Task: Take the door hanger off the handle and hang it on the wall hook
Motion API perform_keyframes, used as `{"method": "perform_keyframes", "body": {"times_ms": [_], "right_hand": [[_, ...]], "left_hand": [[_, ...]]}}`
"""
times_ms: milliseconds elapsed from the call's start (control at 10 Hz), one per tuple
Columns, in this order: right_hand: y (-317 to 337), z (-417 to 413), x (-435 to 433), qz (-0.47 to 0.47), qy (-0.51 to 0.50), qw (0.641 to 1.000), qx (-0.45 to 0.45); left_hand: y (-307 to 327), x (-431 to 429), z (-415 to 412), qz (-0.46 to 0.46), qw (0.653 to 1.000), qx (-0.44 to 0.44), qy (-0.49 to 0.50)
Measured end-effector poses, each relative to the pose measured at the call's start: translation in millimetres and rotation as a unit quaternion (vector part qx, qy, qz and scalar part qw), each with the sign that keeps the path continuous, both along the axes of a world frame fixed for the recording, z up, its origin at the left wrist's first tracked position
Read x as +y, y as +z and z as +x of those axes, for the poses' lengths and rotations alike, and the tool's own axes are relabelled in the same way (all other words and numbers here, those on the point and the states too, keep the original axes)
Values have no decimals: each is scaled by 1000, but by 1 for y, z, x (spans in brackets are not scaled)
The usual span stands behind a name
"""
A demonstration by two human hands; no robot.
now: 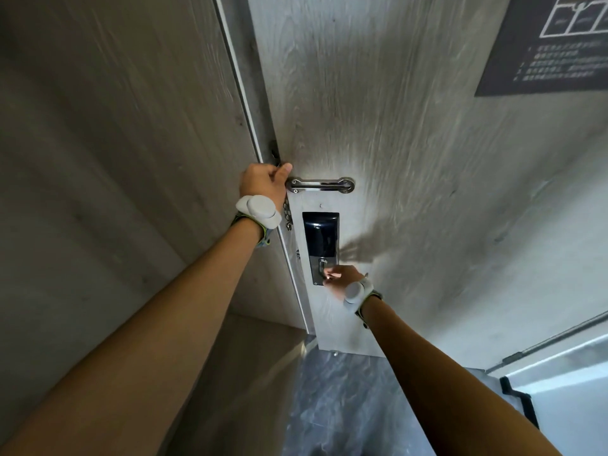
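Stage: early, nothing hung | hanger: not seen; hook: not seen | left hand [265, 182] fingers curled at chain [288, 215] by door [378, 110] edge | right hand [342, 279] fingers closed on handle [322, 266]

Bare forearms, no sleeves; white rounded wrist device [260, 210] [357, 291] on green strap, each wrist.

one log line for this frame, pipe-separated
left hand: at chain guard | right hand: on door handle | door hanger: not visible
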State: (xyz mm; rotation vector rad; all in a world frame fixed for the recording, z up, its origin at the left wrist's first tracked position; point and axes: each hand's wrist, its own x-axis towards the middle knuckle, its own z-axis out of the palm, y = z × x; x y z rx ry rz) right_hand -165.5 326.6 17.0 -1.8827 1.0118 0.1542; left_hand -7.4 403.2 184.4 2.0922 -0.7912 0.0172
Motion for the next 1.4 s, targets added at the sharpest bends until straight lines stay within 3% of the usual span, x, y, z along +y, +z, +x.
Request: {"method": "perform_keyframes", "body": {"times_ms": [400, 800, 900, 1400], "right_hand": [[3, 12, -14, -21, 32, 999, -3], [8, 15, -27, 74, 1, 996, -40], [8, 13, -31, 15, 26, 999, -12], [37, 17, -27, -17, 58, 997, -44]], "left_hand": [[-2, -24, 10, 33, 997, -8, 64], [-14, -34, 2, 11, 999, 28, 38], [-14, -36, -1, 12, 999, 32, 29], [-8, -2, -18, 18, 995, 75, 56]]}}
